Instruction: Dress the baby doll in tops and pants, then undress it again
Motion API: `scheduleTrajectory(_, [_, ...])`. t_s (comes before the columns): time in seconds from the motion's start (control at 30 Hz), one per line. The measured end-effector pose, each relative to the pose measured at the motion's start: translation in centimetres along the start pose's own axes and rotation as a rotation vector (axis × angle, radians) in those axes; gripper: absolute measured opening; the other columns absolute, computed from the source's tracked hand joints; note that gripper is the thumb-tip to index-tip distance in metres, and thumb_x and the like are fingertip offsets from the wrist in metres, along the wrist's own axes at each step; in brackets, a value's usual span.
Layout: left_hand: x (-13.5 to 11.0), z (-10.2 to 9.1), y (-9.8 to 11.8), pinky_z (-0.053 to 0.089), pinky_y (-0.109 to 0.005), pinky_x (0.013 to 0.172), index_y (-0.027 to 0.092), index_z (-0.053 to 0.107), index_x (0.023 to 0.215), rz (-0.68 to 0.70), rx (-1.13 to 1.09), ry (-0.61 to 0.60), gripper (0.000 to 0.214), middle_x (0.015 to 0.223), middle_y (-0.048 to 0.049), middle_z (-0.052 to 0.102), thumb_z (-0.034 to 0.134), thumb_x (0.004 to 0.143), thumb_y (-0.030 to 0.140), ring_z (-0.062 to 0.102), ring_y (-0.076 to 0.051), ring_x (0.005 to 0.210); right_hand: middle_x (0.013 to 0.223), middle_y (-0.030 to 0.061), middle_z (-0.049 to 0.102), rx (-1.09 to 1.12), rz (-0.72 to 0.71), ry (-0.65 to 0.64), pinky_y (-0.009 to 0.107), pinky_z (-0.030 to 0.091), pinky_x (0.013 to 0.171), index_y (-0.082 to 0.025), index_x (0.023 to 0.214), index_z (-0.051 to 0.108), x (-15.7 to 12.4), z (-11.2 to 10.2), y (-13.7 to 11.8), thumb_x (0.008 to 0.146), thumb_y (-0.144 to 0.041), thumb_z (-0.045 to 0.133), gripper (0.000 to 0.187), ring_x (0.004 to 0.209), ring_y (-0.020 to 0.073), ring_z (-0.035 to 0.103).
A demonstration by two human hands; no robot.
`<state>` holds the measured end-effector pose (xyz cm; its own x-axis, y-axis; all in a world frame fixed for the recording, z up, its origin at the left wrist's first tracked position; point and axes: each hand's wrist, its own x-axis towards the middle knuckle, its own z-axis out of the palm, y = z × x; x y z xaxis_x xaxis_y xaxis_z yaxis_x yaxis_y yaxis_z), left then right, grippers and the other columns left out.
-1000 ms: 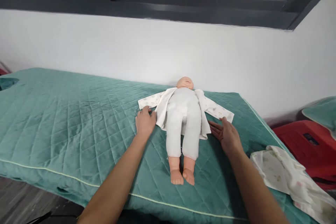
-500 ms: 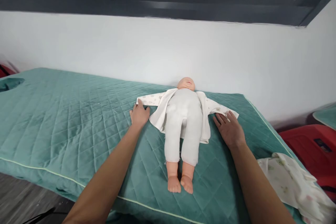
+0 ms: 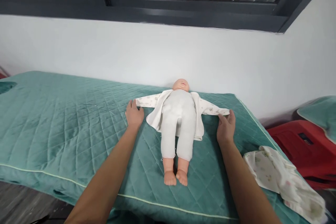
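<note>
A baby doll (image 3: 178,122) in a white bodysuit lies on its back on a green quilted bed (image 3: 65,119), head toward the wall. An open printed white jacket (image 3: 200,106) is spread beneath it, sleeves stretched out to both sides. My left hand (image 3: 134,114) rests at the cuff of the left sleeve, fingers curled on its end. My right hand (image 3: 225,127) lies at the cuff of the right sleeve, fingertips on the fabric's end. Whether either hand pinches the cloth is hidden.
A crumpled printed white garment (image 3: 280,178) lies on the bed's near right corner. A red object (image 3: 301,147) and a green cushion (image 3: 320,113) stand to the right of the bed. A white wall and a dark window frame (image 3: 168,7) run behind.
Both hands slid outward along the jacket sleeves to the cuffs. The sleeves now lie straighter and more stretched out.
</note>
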<state>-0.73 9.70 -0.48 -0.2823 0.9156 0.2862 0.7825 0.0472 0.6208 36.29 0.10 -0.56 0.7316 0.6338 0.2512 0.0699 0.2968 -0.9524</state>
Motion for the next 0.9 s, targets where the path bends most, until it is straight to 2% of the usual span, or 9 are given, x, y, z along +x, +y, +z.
scheduleTrajectory(0.07, [-0.4,-0.1,-0.1,0.037,-0.056,0.115,0.012,0.049,0.142,0.019,-0.042,0.041,0.052,0.155,-0.0222,0.041,0.048,0.092,0.024,0.039,-0.038,0.144,0.168,0.0094,0.022,-0.163,-0.038,0.018,0.045,0.023,0.126,-0.023,0.147,0.042,-1.0,0.1,-0.4,0.076,-0.038,0.07,0.078,0.156,0.0243,0.018])
scheduleTrajectory(0.1, [-0.7,-0.2,-0.1,0.039,-0.054,0.114,0.012,0.052,0.139,0.042,-0.073,0.059,0.049,0.152,-0.0215,0.045,0.048,0.091,0.022,0.042,-0.036,0.142,0.169,0.0102,0.018,-0.228,-0.057,0.007,0.044,0.023,0.126,-0.021,0.15,0.04,-1.7,0.1,-0.6,0.077,-0.04,0.069,0.081,0.156,0.0245,0.016])
scheduleTrajectory(0.27, [-3.1,-0.5,-0.2,0.04,-0.053,0.113,0.018,0.06,0.123,0.228,-0.203,0.095,0.037,0.137,-0.0156,0.058,0.05,0.087,0.019,0.048,-0.032,0.135,0.164,0.0125,0.032,-0.318,-0.075,-0.243,0.047,0.036,0.12,-0.021,0.154,0.036,-6.3,-0.2,-1.4,0.084,-0.049,0.065,0.08,0.151,0.0261,0.032])
scheduleTrajectory(0.33, [-4.6,-0.7,-0.2,0.039,-0.054,0.114,0.02,0.06,0.119,0.313,-0.237,0.075,0.034,0.135,-0.0141,0.059,0.053,0.087,0.021,0.048,-0.032,0.135,0.163,0.0129,0.034,-0.457,-0.136,-0.378,0.05,0.033,0.121,-0.022,0.152,0.04,-8.3,-0.5,-1.7,0.086,-0.05,0.064,0.076,0.151,0.0277,0.032])
scheduleTrajectory(0.43, [-7.0,-1.0,-0.3,0.041,-0.051,0.113,0.02,0.055,0.12,0.436,-0.315,-0.044,0.035,0.137,-0.0145,0.057,0.059,0.087,0.029,0.049,-0.031,0.135,0.164,0.016,0.032,-0.703,-0.294,-0.501,0.055,0.028,0.122,-0.02,0.152,0.038,-10.5,-0.9,-2.1,0.087,-0.048,0.063,0.075,0.152,0.031,0.029])
scheduleTrajectory(0.53, [-8.7,-1.4,-0.2,0.044,-0.05,0.111,0.019,0.048,0.123,0.49,-0.327,-0.162,0.045,0.144,-0.016,0.051,0.064,0.085,0.035,0.049,-0.03,0.136,0.163,0.0213,0.03,-0.923,-0.358,-0.509,0.057,0.033,0.118,-0.014,0.152,0.035,-11.4,-0.4,-2.7,0.089,-0.041,0.061,0.073,0.15,0.0353,0.031])
scheduleTrajectory(0.67, [-9.6,-1.8,0.9,0.044,-0.052,0.108,0.019,0.05,0.118,0.502,-0.13,-0.22,0.043,0.149,-0.0171,0.048,0.067,0.082,0.033,0.047,-0.033,0.137,0.158,0.0252,0.038,-1.119,-0.309,-0.503,0.053,0.038,0.114,-0.008,0.149,0.038,-11.0,1.2,-3.7,0.094,-0.029,0.051,0.06,0.147,0.0363,0.036])
scheduleTrajectory(0.8, [-9.6,-2.0,2.5,0.045,-0.054,0.104,0.019,0.057,0.11,0.483,0.131,-0.233,0.024,0.146,-0.0161,0.051,0.058,0.09,0.032,0.05,-0.036,0.133,0.15,0.0215,0.05,-1.171,-0.269,-0.5,0.048,0.04,0.11,-0.009,0.146,0.045,-10.9,2.1,-4.6,0.097,-0.021,0.042,0.051,0.139,0.0343,0.046])
scheduleTrajectory(0.9, [-9.5,-2.0,3.2,0.047,-0.051,0.1,0.017,0.058,0.118,0.474,0.223,-0.223,0.028,0.141,-0.0162,0.055,0.05,0.094,0.029,0.054,-0.035,0.126,0.141,0.0155,0.061,-1.146,-0.246,-0.478,0.042,0.047,0.1,-0.017,0.145,0.05,-11.1,1.9,-4.9,0.095,-0.018,0.041,0.051,0.129,0.0313,0.055])
